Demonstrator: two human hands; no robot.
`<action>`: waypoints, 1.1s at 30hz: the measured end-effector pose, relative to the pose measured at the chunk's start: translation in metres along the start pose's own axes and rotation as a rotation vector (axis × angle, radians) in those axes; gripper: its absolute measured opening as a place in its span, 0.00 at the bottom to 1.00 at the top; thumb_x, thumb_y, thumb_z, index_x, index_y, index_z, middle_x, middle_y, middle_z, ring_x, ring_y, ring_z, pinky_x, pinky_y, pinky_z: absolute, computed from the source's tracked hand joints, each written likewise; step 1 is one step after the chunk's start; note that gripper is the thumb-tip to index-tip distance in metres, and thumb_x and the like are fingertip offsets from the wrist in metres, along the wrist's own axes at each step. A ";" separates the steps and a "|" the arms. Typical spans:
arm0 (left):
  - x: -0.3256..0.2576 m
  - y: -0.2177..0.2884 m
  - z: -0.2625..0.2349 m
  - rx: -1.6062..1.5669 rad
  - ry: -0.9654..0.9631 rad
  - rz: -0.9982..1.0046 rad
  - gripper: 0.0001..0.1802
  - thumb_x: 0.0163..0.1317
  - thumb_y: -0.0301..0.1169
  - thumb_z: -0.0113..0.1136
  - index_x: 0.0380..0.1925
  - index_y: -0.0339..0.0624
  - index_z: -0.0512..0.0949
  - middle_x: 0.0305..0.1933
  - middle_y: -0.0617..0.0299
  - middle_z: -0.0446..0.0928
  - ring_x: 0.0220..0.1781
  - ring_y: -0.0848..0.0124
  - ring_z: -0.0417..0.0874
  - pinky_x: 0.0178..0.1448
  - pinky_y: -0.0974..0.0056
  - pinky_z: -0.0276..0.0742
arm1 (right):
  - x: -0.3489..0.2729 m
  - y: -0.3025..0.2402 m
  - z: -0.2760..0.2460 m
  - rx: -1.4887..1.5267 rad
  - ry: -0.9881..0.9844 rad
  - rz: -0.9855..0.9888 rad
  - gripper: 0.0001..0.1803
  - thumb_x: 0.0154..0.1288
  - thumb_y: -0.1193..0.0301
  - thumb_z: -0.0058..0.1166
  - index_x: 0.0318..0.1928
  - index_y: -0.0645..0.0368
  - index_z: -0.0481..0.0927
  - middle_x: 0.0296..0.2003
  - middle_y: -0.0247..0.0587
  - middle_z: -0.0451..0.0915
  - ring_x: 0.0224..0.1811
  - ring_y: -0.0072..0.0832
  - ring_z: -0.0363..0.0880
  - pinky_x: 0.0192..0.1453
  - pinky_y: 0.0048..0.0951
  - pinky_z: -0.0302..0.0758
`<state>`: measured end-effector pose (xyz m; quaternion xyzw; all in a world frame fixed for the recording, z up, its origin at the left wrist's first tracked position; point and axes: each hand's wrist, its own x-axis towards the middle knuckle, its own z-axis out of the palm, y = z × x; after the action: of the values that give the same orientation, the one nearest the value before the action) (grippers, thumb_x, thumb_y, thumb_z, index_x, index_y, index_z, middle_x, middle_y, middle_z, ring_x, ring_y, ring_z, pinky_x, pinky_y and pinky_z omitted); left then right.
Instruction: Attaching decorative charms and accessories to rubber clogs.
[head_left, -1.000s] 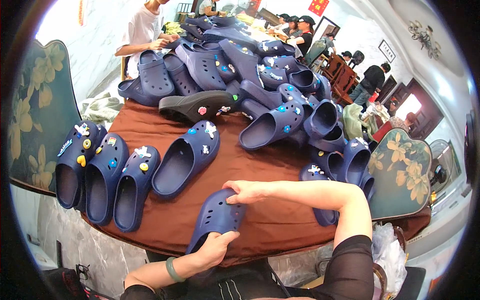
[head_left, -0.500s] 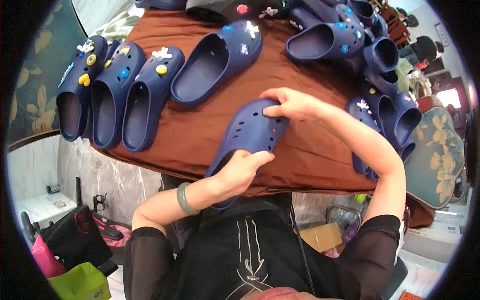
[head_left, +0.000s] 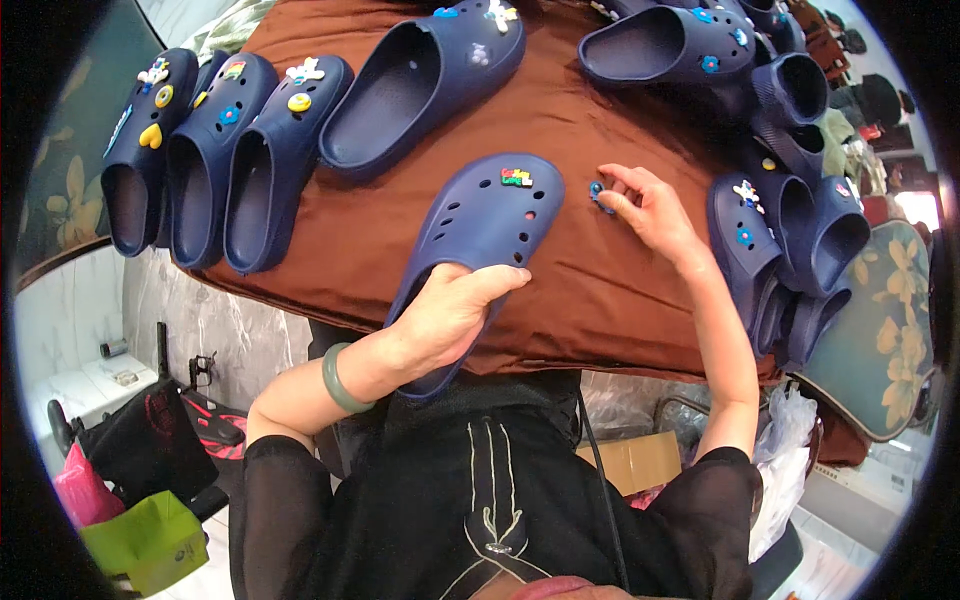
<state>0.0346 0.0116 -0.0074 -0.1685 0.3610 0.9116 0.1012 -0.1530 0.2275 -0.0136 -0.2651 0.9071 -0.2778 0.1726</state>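
The clog [head_left: 490, 228] is navy blue, smooth and faintly shiny, with a rounded toe pointing away from the person and a little to the right. Dark holes run along both sides of its upper. Near the toe sits a small toe charm [head_left: 516, 178] in red, yellow and green, and a pink spot shows at a hole below it. The clog is at the table's near edge, over the brown cloth [head_left: 600, 320], its heel reaching past the border.

The left hand [head_left: 445, 310] grips it, thumb laid across the right side of the upper; its other fingers are mostly hidden. A green bracelet [head_left: 340, 378] circles that wrist. The right hand [head_left: 645, 205], just right of the toe, pinches a blue charm [head_left: 600, 198] at its curled fingertips.

At left, 3 decorated clogs [head_left: 290, 130] lie side by side; more clogs [head_left: 727, 217] crowd the right.
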 end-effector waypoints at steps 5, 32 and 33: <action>0.002 -0.002 0.002 0.074 -0.018 -0.004 0.13 0.62 0.25 0.58 0.46 0.35 0.75 0.45 0.66 0.74 0.47 0.78 0.72 0.56 0.68 0.68 | -0.006 0.010 0.022 -0.036 0.291 -0.283 0.12 0.54 0.73 0.64 0.41 0.58 0.81 0.36 0.40 0.79 0.40 0.37 0.75 0.45 0.34 0.73; -0.009 -0.010 -0.012 0.497 -0.243 0.069 0.25 0.65 0.26 0.48 0.60 0.25 0.59 0.43 0.55 0.69 0.43 0.73 0.68 0.49 0.64 0.71 | -0.030 -0.070 0.083 0.162 0.633 -0.752 0.16 0.45 0.84 0.67 0.38 0.59 0.82 0.36 0.38 0.81 0.38 0.33 0.78 0.44 0.34 0.74; -0.008 -0.010 -0.012 0.496 -0.242 0.069 0.25 0.65 0.26 0.48 0.60 0.25 0.59 0.43 0.55 0.69 0.43 0.73 0.68 0.49 0.64 0.71 | -0.029 -0.070 0.082 0.141 0.610 -0.740 0.16 0.46 0.82 0.67 0.38 0.58 0.83 0.36 0.37 0.81 0.39 0.33 0.77 0.48 0.37 0.72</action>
<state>0.0477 0.0095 -0.0190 -0.0163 0.5638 0.8119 0.1504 -0.0648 0.1612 -0.0309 -0.4640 0.7401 -0.4464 -0.1942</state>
